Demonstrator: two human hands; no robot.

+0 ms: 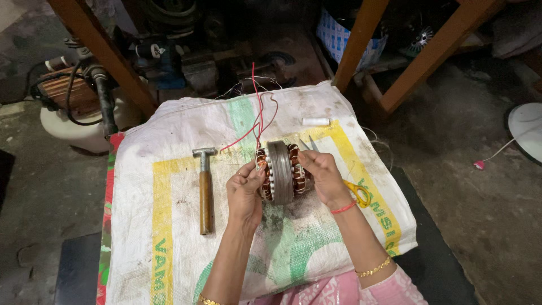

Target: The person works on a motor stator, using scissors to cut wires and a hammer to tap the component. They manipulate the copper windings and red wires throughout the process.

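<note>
The wound stator point(280, 172) stands on edge on the woven sack point(186, 130), between both hands. Left hand point(244, 192) pinches the red lead wires point(257, 121) at the winding; right hand point(322, 172) grips the far side — scissors point(353, 189) beneath it. Lead dressing appears in hand; next calls for steady tension. Hammer point(204, 189) lies apart.

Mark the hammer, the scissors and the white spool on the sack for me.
hammer point(205, 195): head view, middle of its wooden handle.
scissors point(361, 194): head view, yellow handle loop beside the right wrist.
white spool point(315, 121): head view, middle of its body.
</note>
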